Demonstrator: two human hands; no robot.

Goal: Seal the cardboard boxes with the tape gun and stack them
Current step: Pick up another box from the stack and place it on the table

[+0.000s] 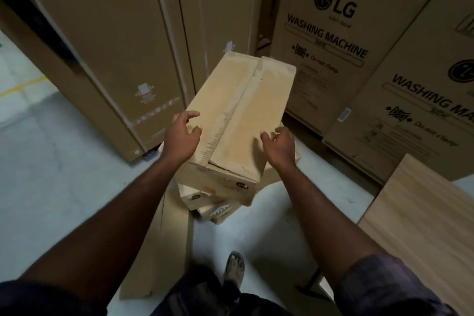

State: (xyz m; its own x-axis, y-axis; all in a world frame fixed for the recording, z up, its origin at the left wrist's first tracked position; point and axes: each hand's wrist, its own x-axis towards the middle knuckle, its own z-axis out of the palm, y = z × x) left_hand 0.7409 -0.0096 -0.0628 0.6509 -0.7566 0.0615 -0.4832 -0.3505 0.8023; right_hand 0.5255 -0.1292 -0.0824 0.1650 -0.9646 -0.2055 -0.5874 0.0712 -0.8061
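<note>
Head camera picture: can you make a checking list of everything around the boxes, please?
Surface: pale floor, carries the stack.
Job's things: top box, tape strip along its seam, lies on lower boxes; tape gun not seen.
Clutter: flat cardboard sheet by the stack; wooden panel at right.
Grippers: left hand at top box's left edge; right hand over its near right side, contact unclear; fingers relaxed.
Cables: nothing seen.
Surroundings: washing machine cartons and tall cartons behind.
</note>
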